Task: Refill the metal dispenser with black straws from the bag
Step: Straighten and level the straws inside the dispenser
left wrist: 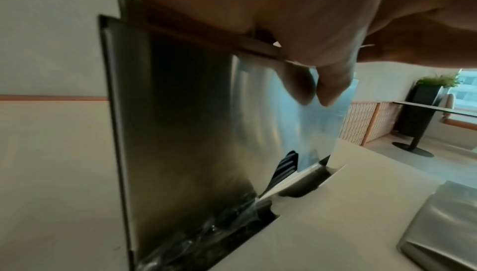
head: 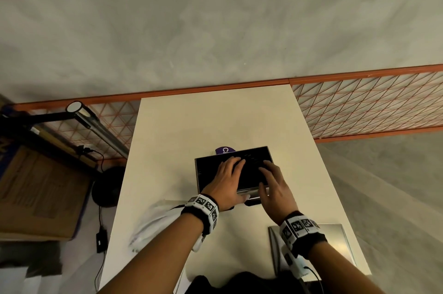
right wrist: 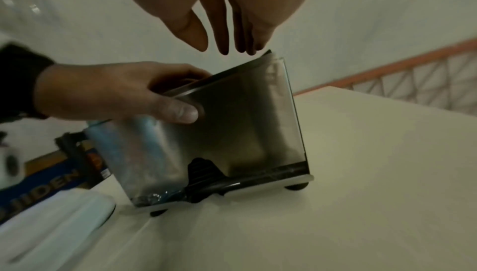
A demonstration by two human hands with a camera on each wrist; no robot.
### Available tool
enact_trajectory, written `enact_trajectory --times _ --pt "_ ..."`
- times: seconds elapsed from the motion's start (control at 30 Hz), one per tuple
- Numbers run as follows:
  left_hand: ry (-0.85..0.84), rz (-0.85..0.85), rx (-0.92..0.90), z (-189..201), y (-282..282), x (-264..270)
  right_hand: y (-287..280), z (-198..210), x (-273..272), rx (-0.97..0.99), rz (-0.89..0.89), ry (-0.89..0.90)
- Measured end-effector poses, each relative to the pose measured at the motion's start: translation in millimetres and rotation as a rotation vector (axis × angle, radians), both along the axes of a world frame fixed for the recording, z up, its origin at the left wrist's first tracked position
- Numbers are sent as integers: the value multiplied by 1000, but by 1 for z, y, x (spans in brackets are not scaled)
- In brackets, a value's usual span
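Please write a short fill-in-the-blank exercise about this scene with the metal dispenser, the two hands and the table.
1. The left hand grips the top edge of the ____ dispenser.
2. The right hand has its fingers straight and holds ____.
3. The dispenser stands on a ____ table.
4. The lid lies on the table near the ____ wrist.

Missing words: metal; nothing; white; right
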State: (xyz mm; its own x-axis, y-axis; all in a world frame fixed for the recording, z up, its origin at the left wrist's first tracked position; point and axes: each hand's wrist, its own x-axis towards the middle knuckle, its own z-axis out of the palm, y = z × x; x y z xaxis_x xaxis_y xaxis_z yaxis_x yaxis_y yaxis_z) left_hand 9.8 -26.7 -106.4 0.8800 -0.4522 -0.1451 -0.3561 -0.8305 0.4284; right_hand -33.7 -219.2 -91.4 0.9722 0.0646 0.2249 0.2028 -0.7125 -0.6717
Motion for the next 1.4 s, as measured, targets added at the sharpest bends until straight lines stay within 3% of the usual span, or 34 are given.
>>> enact_trajectory --times 0.07,0.17,0.27,0.43,0.53,0.7,0.9,1.17,1.3,1.4 --pt "-33 -15 1 0 -1 -1 3 -1 -3 -81 108 -16" --pt "-105 0 127 -1 5 -2 10 -4 -5 -365 317 8" --pt "-76 59 207 -4 11 -1 10 -2 -4 -506 365 65" --pt "59 29 188 -1 10 5 13 11 17 -427 381 -7" --pt "-26 -25 166 -3 9 2 20 20 42 -391 331 -81" --pt "-93 -33 242 0 6 -4 34 13 74 -524 354 92" --pt "-224 41 201 -1 7 -7 34 8 68 -721 408 228" --pt "-46 100 247 -3 2 -12 35 4 55 -718 405 180" --pt "-77 97 234 -3 1 -20 41 8 48 -840 397 176" --pt "-48 94 196 -1 1 -26 52 18 49 -816 390 139"
